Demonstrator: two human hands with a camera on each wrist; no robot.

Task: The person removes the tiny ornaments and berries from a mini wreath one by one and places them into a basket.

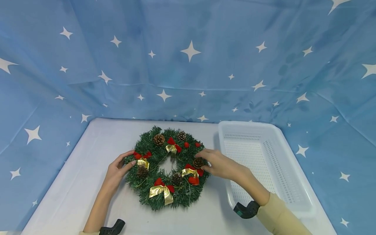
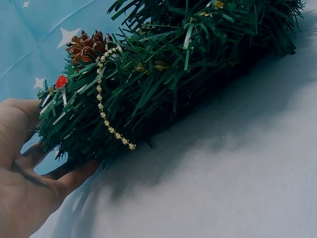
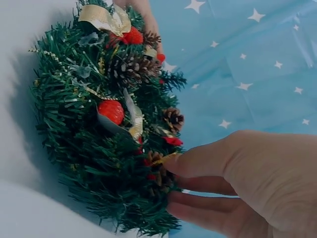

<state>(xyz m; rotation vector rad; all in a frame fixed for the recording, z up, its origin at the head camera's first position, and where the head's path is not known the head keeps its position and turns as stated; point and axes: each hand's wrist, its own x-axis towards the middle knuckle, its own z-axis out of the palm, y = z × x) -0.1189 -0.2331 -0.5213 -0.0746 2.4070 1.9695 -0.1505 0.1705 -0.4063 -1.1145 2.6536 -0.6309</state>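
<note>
A green Christmas wreath (image 1: 185, 195) with red and gold bows, pine cones and red berries lies on the white table. My left hand (image 1: 117, 169) grips its left rim, thumb on top; in the left wrist view the fingers (image 2: 79, 178) reach under the greenery. A string of gold beads (image 2: 101, 106) hangs down the wreath's side there. On the right side, my right hand (image 1: 220, 163) pinches a pine cone (image 1: 198, 162) between thumb and fingers. A thin gold strand (image 3: 166, 158) shows at the thumb tip in the right wrist view.
A white plastic basket (image 1: 293, 182) with a perforated bottom stands on the right of the table (image 1: 88, 153), under my right forearm. Blue cloth (image 1: 188, 75) with white stars hangs behind and along both sides.
</note>
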